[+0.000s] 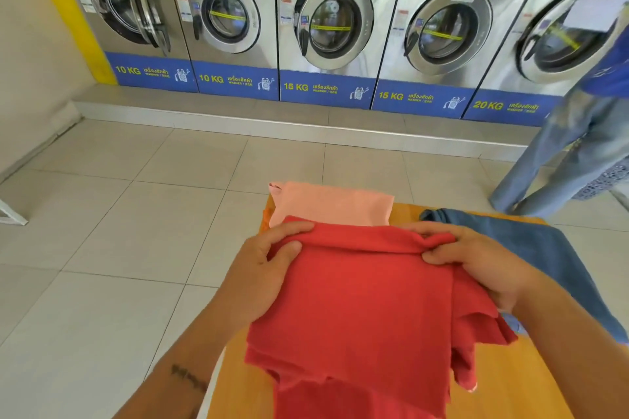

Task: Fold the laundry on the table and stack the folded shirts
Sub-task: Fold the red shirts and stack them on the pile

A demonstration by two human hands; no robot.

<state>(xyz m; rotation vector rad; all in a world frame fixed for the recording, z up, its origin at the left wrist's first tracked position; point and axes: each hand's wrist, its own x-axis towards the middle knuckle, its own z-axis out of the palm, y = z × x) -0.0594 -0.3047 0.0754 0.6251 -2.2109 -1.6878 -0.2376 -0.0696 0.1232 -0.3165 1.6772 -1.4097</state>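
A row of five steel washing machines [326, 20] fills the far wall, each with a round glass door and a blue band below marked 10 KG, 10 KG, 15 KG, 15 KG and 20 KG; the door of the leftmost one stands open. They sit on a low grey step above a floor [102, 221] of pale square tiles. At the right edge another person [571, 133] in light blue jeans and a blue top stands by the 20 KG machine, blurred.

Nearer the camera is the orange wooden surface [510, 391], which carries the laundry. A red shirt [360, 309] covers most of its middle, partly folded, with layered edges showing at its lower and right sides. To the right of it lies a blue denim garment [544, 248], running from the far edge of the surface toward the near right; the red shirt's right edge overlaps it. Beyond the red shirt sits a folded pink shirt [330, 202] at the far end of the surface, its near edge hidden under the red one.

The left hand [258, 279] holds the red shirt's far left corner, thumb on top and fingers curled over the fold, a closed grip. The right hand [476, 265] pinches the far right corner of the same fold in the same manner.
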